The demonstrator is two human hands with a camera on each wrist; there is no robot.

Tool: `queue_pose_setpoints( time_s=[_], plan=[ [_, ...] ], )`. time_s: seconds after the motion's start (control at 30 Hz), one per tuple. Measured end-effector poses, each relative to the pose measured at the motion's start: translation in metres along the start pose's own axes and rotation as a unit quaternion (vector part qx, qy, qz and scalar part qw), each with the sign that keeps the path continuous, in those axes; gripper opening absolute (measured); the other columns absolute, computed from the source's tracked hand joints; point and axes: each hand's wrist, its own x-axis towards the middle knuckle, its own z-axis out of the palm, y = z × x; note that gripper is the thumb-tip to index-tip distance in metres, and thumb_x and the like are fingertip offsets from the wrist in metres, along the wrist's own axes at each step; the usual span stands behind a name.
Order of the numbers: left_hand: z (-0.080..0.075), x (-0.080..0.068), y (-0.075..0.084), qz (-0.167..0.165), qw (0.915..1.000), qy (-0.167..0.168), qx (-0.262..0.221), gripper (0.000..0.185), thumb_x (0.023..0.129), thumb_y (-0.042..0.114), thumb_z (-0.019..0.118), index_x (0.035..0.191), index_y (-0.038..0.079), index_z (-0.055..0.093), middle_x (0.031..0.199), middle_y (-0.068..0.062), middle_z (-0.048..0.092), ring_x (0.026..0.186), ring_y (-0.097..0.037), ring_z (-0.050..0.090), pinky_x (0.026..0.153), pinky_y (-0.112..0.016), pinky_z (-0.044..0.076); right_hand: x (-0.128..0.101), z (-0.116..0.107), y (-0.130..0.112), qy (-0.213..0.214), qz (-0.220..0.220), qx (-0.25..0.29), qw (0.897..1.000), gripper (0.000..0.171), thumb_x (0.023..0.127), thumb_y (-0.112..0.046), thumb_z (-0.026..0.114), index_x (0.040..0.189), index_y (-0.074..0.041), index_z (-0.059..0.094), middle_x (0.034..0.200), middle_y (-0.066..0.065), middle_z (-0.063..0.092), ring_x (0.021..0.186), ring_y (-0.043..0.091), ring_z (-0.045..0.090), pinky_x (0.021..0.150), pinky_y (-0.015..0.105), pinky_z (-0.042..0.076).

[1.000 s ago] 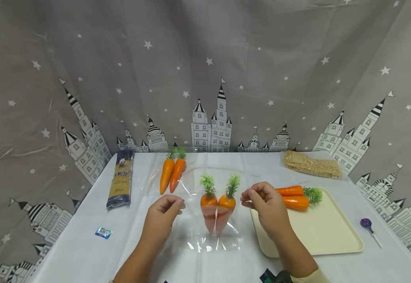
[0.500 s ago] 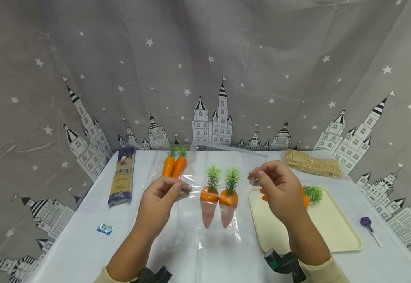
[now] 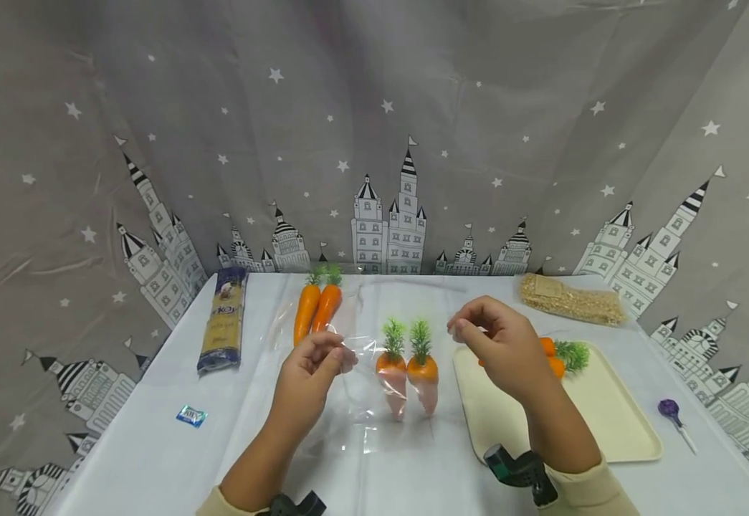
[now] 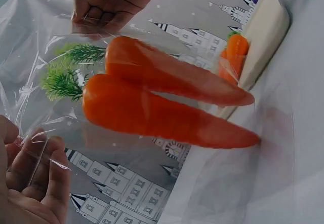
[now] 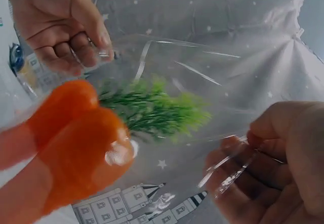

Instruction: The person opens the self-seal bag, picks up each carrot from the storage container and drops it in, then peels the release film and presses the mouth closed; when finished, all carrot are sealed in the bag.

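While both hands hold it up above the middle of the tabletop, a clear plastic bag hangs between them with two toy carrots inside, green tops upward and tips pointing down. The left hand pinches the bag's left upper edge between thumb and curled fingers; the right hand pinches the right upper edge the same way, its fingers pressed together on the film. In the wrist views the carrots lie side by side, touching, wrapped by the glossy plastic.

Just right of the bag, a cream tray sits near the right edge of the tabletop, with a further pair of carrots at its far end, partly hidden behind the right hand. Toward the far edge, left of centre, another pair of carrots lies in its own clear bag. A long packet of spaghetti lies by the far left corner, a small blue sweet wrapper near the left edge, a bag of grain at the far right corner, and a purple lollipop by the right edge.
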Motion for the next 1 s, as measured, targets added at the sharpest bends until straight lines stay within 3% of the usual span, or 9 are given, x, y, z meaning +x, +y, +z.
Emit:
queue_pose_setpoints(
  time_s=[0.13, 0.2, 0.4, 0.57, 0.8, 1.0],
  plan=[
    [0.006, -0.002, -0.003, 0.018, 0.9993, -0.004, 0.034, 0.024, 0.103, 0.015, 0.067, 0.126, 0.018, 0.062, 0.103, -0.006, 0.072, 0.097, -0.028, 0.071, 0.09, -0.024, 0.06, 0.0, -0.004, 0.001, -0.026, -0.001, -0.012, 1.0, 0.008, 0.103, -0.017, 0.066, 0.098, -0.012, 0.069, 0.098, 0.004, 0.073, 0.091, 0.021, 0.069, 0.055, 0.028, 0.052],
    [0.009, -0.002, -0.001, 0.03, 0.9979, 0.003, 0.057, 0.028, 0.101, 0.018, 0.071, 0.127, 0.02, 0.062, 0.103, -0.003, 0.071, 0.098, -0.025, 0.071, 0.091, -0.023, 0.059, 0.0, -0.007, 0.001, -0.037, -0.007, -0.013, 0.999, 0.008, 0.103, -0.018, 0.067, 0.099, -0.012, 0.07, 0.098, 0.004, 0.073, 0.089, 0.02, 0.068, 0.053, 0.028, 0.05],
    [0.016, 0.0, 0.011, 0.076, 0.9866, 0.042, 0.138, 0.03, 0.099, 0.026, 0.075, 0.124, 0.019, 0.06, 0.105, 0.003, 0.069, 0.092, -0.011, 0.069, 0.084, -0.022, 0.059, 0.001, -0.013, 0.002, -0.061, -0.017, -0.023, 0.998, 0.006, 0.103, -0.019, 0.068, 0.099, -0.015, 0.07, 0.098, 0.003, 0.071, 0.081, 0.02, 0.066, 0.053, 0.028, 0.05],
    [0.019, 0.003, 0.014, 0.12, 0.9796, 0.057, 0.151, 0.02, 0.102, 0.023, 0.071, 0.114, 0.015, 0.058, 0.1, 0.001, 0.071, 0.085, -0.012, 0.071, 0.081, -0.022, 0.061, 0.003, -0.018, 0.004, -0.059, -0.019, -0.057, 0.996, 0.006, 0.103, -0.017, 0.067, 0.097, -0.018, 0.07, 0.097, -0.002, 0.072, 0.088, 0.015, 0.067, 0.064, 0.028, 0.056],
    [0.016, 0.011, 0.014, 0.155, 0.9804, 0.063, 0.105, 0.01, 0.104, 0.02, 0.067, 0.105, 0.011, 0.063, 0.099, -0.002, 0.071, 0.09, -0.019, 0.071, 0.083, -0.022, 0.061, 0.004, -0.026, 0.006, -0.041, -0.001, -0.101, 0.994, 0.007, 0.102, -0.019, 0.066, 0.097, -0.018, 0.07, 0.092, -0.001, 0.07, 0.081, 0.017, 0.066, 0.071, 0.031, 0.057],
    [0.008, 0.017, 0.015, 0.105, 0.9942, 0.02, -0.008, 0.015, 0.107, 0.017, 0.06, 0.104, 0.002, 0.061, 0.097, -0.003, 0.068, 0.095, -0.018, 0.067, 0.092, -0.023, 0.057, 0.007, -0.031, 0.009, -0.037, 0.048, -0.098, 0.993, 0.009, 0.103, -0.021, 0.064, 0.098, -0.016, 0.07, 0.097, 0.002, 0.072, 0.089, 0.02, 0.07, 0.081, 0.037, 0.058]
  ],
)
